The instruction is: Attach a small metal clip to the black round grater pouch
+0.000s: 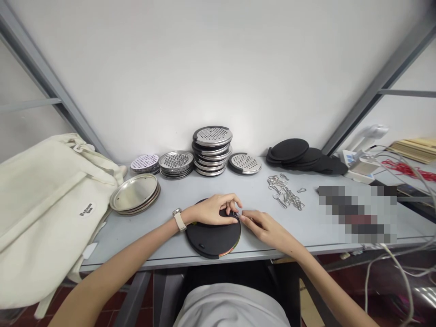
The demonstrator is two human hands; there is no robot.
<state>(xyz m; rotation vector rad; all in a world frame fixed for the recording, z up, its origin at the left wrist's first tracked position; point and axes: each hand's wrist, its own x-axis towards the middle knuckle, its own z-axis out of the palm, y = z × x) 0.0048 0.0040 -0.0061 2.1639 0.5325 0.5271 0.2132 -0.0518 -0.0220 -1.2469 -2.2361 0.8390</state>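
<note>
A stack of round black discs (211,236) with coloured edges lies at the table's front edge. My left hand (214,210) rests on its top rim, fingers curled and pressing it down. My right hand (265,227) meets it from the right, fingertips pinched on a small metal clip (238,214) at the disc's edge. A watch sits on my left wrist. A pile of loose metal clips (285,190) lies to the right, beyond my right hand.
Perforated steel grater discs (211,150) are stacked at the back, with plain steel plates (135,194) to the left. Black round covers (303,156) lie back right. A cream bag (44,204) fills the left side. Cables and red wires (408,169) are at right.
</note>
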